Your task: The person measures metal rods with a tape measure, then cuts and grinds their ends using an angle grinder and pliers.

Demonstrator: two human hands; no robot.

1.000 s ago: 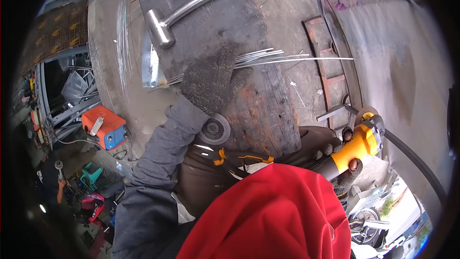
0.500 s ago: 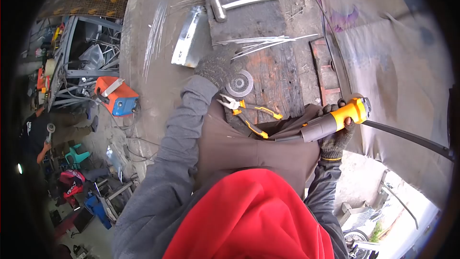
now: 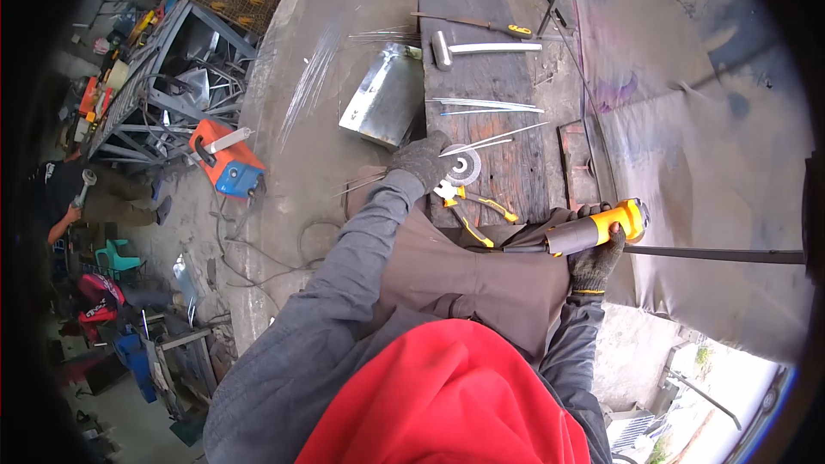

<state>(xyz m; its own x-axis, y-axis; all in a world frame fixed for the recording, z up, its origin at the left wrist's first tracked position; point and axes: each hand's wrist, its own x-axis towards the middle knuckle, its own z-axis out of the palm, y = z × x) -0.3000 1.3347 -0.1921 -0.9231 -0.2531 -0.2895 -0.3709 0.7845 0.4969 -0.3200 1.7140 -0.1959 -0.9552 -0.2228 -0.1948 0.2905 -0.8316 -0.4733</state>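
Observation:
My left hand [image 3: 419,163], in a dark knit glove, is closed around a few thin metal rods [image 3: 494,144]; their ends stick out on both sides of it. Beside its fingers lies a round abrasive disc [image 3: 473,168] on a charred wooden board [image 3: 516,172]. Just below are pliers [image 3: 473,215] with yellow-and-black handles, jaws partly open. My right hand [image 3: 595,268], gloved too, grips a yellow-and-black angle grinder [image 3: 577,236] over my right thigh. More thin rods [image 3: 490,106] rest on the board beyond the disc.
A bent sheet-metal piece [image 3: 384,94] lies left of the board. Farther up are a hammer [image 3: 443,50] and a yellow-handled file [image 3: 518,31]. An orange-and-blue machine [image 3: 228,159] stands at left, near a metal frame [image 3: 202,94]. Another person [image 3: 64,193] holds a tool at far left.
My left hand has closed on some of the thin rods and drawn them toward me across the disc. The view has shifted a little. My right hand still holds the grinder.

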